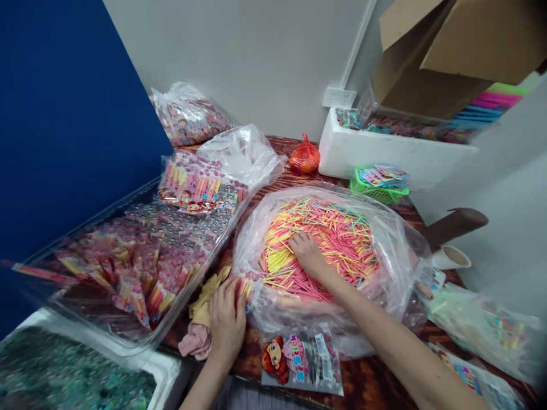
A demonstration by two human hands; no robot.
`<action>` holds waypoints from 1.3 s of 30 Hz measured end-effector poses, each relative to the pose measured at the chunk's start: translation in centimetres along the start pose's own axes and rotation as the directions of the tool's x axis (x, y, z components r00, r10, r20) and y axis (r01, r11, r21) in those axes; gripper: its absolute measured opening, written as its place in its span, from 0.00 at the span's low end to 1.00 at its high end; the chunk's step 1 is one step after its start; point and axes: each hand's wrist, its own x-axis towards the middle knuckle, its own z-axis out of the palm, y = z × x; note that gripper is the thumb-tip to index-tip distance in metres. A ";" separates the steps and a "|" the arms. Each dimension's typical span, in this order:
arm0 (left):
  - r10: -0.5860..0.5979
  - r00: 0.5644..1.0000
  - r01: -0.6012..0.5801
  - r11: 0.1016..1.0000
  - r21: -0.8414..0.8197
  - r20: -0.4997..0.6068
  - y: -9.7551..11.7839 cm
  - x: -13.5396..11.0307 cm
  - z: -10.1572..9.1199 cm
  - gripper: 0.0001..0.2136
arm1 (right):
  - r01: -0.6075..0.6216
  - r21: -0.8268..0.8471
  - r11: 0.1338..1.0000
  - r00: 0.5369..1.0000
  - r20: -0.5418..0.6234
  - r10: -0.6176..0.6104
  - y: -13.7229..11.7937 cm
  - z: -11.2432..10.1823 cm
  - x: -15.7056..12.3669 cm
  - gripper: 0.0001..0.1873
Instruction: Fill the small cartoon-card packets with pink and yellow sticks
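Observation:
A big clear plastic bag [391, 256], its mouth spread wide, holds a heap of thin coloured sticks [342, 245], mostly pink and yellow. My right hand [308, 255] is down on the heap with its fingers curled into the yellow sticks; its fingertips are partly hidden. At the bag's left edge, my left hand [226, 313] is closed on a small clear packet [248, 287] with coloured sticks in it. Beneath that hand lie a yellow cloth [207, 299] and a pink cloth [197, 340]. A flat printed pouch [301, 361] with a cartoon figure lies in front of the bag.
A clear tray [205, 267] with many filled packets stands left, above a white foam box [164, 376]. Behind are a red bag [305, 156], a green basket [378, 188] and a foam box [384, 151] under a cardboard carton [431, 74]. A paper cup [453, 257] lies right.

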 end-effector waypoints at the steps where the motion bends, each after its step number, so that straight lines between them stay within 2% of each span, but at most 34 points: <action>1: 0.001 1.000 -0.001 1.000 0.001 0.004 0.0 0.0 0.0 0.15 | 0.004 0.008 1.000 1.000 -0.001 -0.004 0.3 0.1 0.0 0.10; 7: 0.004 1.000 -0.005 1.000 0.007 0.020 0.0 -0.1 -0.1 0.14 | -0.074 0.147 0.986 0.997 0.002 0.075 1.2 0.0 -0.1 0.10; 12: 0.002 1.000 -0.002 1.000 0.009 0.019 0.2 0.0 -0.2 0.14 | -0.189 0.392 0.900 0.980 0.013 0.200 1.6 -0.3 0.3 0.10; 14: -0.003 1.000 0.002 1.000 0.005 0.019 0.2 0.0 -0.2 0.14 | -0.261 0.469 0.844 0.957 0.012 0.289 1.9 -0.8 0.7 0.09; 15: -0.006 1.000 0.006 1.000 0.000 0.018 0.2 -0.1 -0.1 0.15 | -0.309 0.562 0.767 0.933 0.021 0.360 2.0 -1.1 0.8 0.08; 16: -0.010 1.000 0.010 1.000 -0.007 0.014 0.2 -0.1 -0.1 0.16 | -0.349 0.692 0.632 0.898 0.053 0.438 2.2 -1.4 0.9 0.07; 18: -0.021 1.000 0.021 1.000 -0.018 -0.002 0.1 -0.1 0.0 0.19 | -0.356 0.898 0.258 0.826 0.174 0.536 2.5 -2.4 0.8 0.08; 19: -0.028 1.000 0.028 0.999 -0.021 -0.013 0.1 -0.2 0.1 0.20 | -0.334 0.939 0.085 0.808 0.239 0.539 2.5 -2.9 0.4 0.09; 20: -0.036 0.999 0.036 0.999 -0.024 -0.021 0.1 -0.2 0.1 0.22 | -0.314 0.948 -0.043 0.808 0.291 0.513 2.5 -3.5 -0.2 0.10; 21: -0.044 0.999 0.043 0.999 -0.027 -0.027 0.1 -0.2 0.1 0.23 | -0.303 0.943 -0.136 0.816 0.331 0.473 2.4 -4.0 -1.0 0.12; 24: -0.050 0.998 0.048 0.998 -0.040 -0.035 0.1 -0.3 0.1 0.25 | -0.279 0.905 -0.321 0.831 0.395 0.391 1.1 -5.1 -4.6 0.14; 26: -0.033 0.999 0.031 0.999 -0.042 -0.034 0.2 -0.3 -0.2 0.25 | -0.250 0.915 -0.316 0.798 0.380 0.469 -0.5 -5.2 -7.4 0.14; 28: -0.007 0.999 0.006 1.000 -0.018 -0.034 0.8 -0.4 -0.6 0.25 | -0.245 0.946 -0.210 0.754 0.322 0.572 -2.4 -4.7 -9.9 0.12; 29: 0.009 0.999 -0.009 1.000 0.002 -0.033 1.3 -0.4 -1.0 0.26 | -0.279 0.950 -0.142 0.754 0.308 0.580 -3.3 -4.3 -11.0 0.11; 31: 0.054 0.998 -0.053 0.998 0.027 -0.031 2.8 -0.5 -1.7 0.26 | -0.349 0.935 -0.064 0.740 0.316 0.594 -4.9 -3.5 -12.5 0.10; 34: 0.179 0.984 -0.178 0.982 -0.061 0.011 6.4 -0.5 -2.4 0.24 | -0.369 0.929 -0.023 0.727 0.304 0.615 -6.2 -2.7 -13.5 0.10; 37: 0.378 0.918 -0.349 0.913 -0.211 0.120 10.3 -0.4 -1.6 0.26 | -0.348 0.937 -0.009 0.730 0.278 0.625 -6.4 -2.4 -13.6 0.10; 39: 0.511 0.833 -0.457 0.852 -0.256 0.214 12.2 -0.4 0.0 0.29 | -0.323 0.946 -0.003 0.742 0.256 0.619 -6.4 -2.3 -13.7 0.11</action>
